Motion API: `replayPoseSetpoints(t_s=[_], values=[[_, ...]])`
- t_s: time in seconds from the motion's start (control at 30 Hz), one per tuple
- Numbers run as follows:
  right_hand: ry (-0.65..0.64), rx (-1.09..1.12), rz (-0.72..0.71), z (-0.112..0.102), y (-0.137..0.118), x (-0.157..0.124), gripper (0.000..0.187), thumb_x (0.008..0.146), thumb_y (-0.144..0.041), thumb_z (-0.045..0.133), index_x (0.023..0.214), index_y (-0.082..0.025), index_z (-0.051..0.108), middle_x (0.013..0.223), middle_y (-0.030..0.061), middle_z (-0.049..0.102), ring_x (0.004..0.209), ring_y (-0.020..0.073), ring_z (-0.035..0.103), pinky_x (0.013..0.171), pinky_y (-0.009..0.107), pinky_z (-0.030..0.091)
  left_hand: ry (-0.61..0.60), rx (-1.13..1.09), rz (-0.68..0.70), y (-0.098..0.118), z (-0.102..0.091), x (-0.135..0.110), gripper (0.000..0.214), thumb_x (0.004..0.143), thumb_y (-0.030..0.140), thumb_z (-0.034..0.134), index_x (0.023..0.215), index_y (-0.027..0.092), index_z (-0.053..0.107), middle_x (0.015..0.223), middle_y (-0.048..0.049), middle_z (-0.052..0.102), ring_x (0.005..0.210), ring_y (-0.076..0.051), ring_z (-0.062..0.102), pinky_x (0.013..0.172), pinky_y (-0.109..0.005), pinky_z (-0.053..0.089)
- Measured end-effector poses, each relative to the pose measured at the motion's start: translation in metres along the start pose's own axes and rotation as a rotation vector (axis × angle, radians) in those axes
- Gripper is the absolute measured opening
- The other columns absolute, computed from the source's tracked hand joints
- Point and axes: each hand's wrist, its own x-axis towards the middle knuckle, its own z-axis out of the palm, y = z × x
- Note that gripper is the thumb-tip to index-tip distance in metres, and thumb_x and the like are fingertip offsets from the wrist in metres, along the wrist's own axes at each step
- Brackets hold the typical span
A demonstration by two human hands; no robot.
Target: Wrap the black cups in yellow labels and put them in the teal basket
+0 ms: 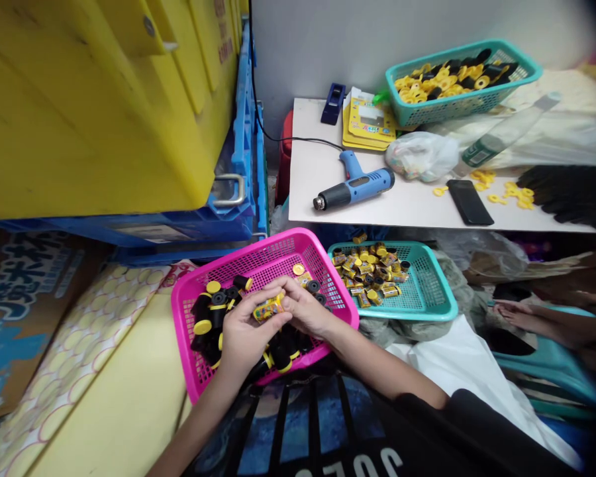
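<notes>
My left hand (243,333) and my right hand (305,310) meet above a pink plastic basket (345,301). Between their fingers is a small cylinder with a colourful yellow printed label (268,307), lying sideways. Both hands are closed on it. Below and to the left, several black cylinders with yellow ends (217,317) lie loose in the basket, partly hidden by my hands. A few loose black pieces (312,287) and a round yellow piece (298,269) lie at the basket's far right side.
A teal basket (434,298) of labelled cylinders stands right of the pink one. On the white table (308,159) lie a blue heat gun (360,185), a phone (469,202), a bottle (506,136) and another teal basket (461,103). Yellow crates (104,119) rise at left. Another person's limb (541,318) shows at right.
</notes>
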Motion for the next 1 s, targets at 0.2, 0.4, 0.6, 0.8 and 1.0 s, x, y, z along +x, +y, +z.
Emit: replayPoseSetpoints(t_s=[0.2,0.4,0.6,0.8,1.0], values=[[0.073,-0.075,-0.029,0.0,-0.006,-0.003,0.045,0.083,-0.06,0.06,0.109,-0.023,0.059,0.108,0.0036,0.059,0.093,0.0152,0.058,0.08,0.027,0.048,-0.02,0.083,0.054,-0.008,-0.003,0.009,0.031,0.071,0.032,0.077,0.099,0.019,0.072,0.099,-0.0075,0.074,0.093,-0.023,0.07,0.087,-0.038,0.056],[0.149,-0.27,-0.028,0.004,-0.022,-0.008,0.043,0.078,-0.049,0.071,0.109,-0.022,0.059,0.091,0.0008,0.062,0.077,0.0131,0.06,0.069,0.026,0.05,-0.147,0.227,0.242,-0.004,-0.007,0.008,0.042,0.088,0.03,0.058,0.131,0.027,0.057,0.121,-0.0087,0.058,0.116,-0.023,0.058,0.099,-0.041,0.049],[0.4,-0.833,-0.248,-0.014,-0.074,-0.043,0.035,0.078,-0.04,0.071,0.107,-0.022,0.062,0.093,0.0045,0.063,0.077,0.017,0.059,0.071,0.034,0.05,-0.219,-0.068,0.163,-0.006,-0.022,0.013,0.048,0.093,0.025,0.051,0.141,0.031,0.046,0.125,-0.0087,0.059,0.092,-0.017,0.068,0.073,-0.029,0.059],[0.769,-1.857,-0.294,-0.042,-0.111,-0.062,0.035,0.084,-0.034,0.063,0.114,-0.017,0.062,0.111,0.0171,0.061,0.107,0.0323,0.051,0.09,0.05,0.04,0.075,-0.117,-0.007,-0.015,-0.043,0.03,0.033,0.086,0.027,0.06,0.119,0.021,0.064,0.113,-0.008,0.068,0.084,-0.015,0.069,0.071,-0.026,0.057],[-0.338,-2.061,0.172,-0.034,-0.034,0.011,0.02,0.092,-0.016,0.051,0.098,-0.015,0.07,0.105,0.0144,0.067,0.106,0.0293,0.052,0.086,0.041,0.034,-0.095,-0.082,-0.039,-0.01,-0.033,0.024,0.028,0.085,0.034,0.062,0.108,0.019,0.069,0.103,-0.0075,0.073,0.083,-0.016,0.069,0.078,-0.031,0.057]])
